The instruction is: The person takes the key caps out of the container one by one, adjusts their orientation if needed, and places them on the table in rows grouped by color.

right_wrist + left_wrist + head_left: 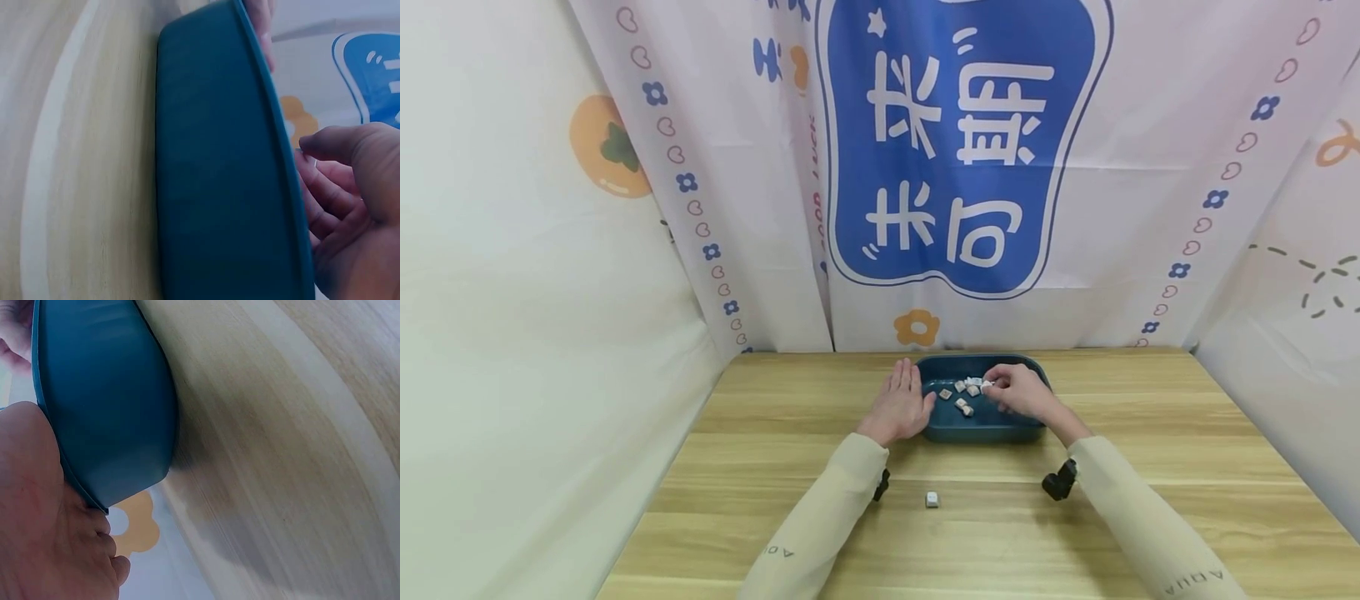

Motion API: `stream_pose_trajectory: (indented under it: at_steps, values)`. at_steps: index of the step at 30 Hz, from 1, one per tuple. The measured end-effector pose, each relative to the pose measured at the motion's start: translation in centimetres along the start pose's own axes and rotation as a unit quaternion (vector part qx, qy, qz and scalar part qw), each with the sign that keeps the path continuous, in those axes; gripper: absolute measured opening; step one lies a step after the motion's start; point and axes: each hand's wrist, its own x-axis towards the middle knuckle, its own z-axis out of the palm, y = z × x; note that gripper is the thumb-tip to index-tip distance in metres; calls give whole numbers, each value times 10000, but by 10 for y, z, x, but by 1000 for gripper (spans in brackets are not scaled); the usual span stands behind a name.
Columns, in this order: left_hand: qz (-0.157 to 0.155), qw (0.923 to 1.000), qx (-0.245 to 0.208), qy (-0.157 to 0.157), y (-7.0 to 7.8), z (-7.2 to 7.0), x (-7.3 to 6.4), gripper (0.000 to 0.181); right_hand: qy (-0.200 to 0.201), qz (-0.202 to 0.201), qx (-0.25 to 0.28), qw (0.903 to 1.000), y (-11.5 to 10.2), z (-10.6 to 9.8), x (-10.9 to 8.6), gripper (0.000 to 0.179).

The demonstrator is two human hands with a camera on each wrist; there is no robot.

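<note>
A dark teal tray (pixel 985 434) stands at the back of the wooden table, holding several small white and pinkish keycaps (pixel 945 394). My left hand (pixel 897 406) rests against the tray's left end with straight fingers; the left wrist view shows that hand (pixel 50 519) along the rim. Over the tray's right half, my right hand (pixel 1021 392) pinches a small white keycap (pixel 987 386) between thumb and fingertips. In the right wrist view the tray wall hides part of the right hand (pixel 350 194), and the keycap barely shows. Another white keycap (pixel 932 499) lies on the table in front.
The wooden table (pixel 1150 467) reaches back to a printed white curtain (pixel 760 250) just behind the tray. More white cloth hangs at both sides. A black wrist camera (pixel 1060 481) sits on the right wrist.
</note>
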Motion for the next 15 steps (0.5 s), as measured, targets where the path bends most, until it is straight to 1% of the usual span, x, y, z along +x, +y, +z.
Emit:
stream_pose_trajectory:
  at_steps: [7,15]
  values:
    - [-20,10000,47,49,1,2,2,68,-74,-415,55,9991,-10,2,-15,28]
    - [-34,10000,22,13,2,0,1,68,-247,-682,76,9973,-16,5,-27,26]
